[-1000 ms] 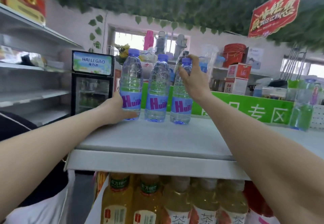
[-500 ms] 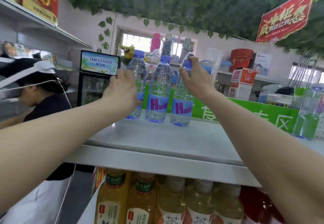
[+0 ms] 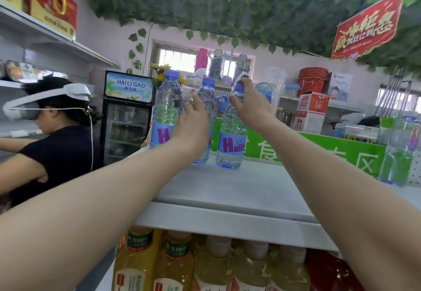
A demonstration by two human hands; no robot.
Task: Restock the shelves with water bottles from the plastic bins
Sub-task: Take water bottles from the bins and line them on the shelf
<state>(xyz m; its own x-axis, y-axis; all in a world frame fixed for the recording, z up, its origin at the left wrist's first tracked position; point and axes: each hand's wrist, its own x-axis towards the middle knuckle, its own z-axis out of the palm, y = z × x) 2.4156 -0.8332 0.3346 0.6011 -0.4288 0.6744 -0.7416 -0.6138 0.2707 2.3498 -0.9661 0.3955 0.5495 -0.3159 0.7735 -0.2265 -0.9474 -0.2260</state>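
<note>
Fingers of right hand pinch right bottle's cap.

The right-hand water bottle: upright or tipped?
Upright: the right-hand water bottle stands on its base on the shelf, right hand holding its cap.

Yellow tea bottles below, drinks fridge, red banner, person in headset.
</note>
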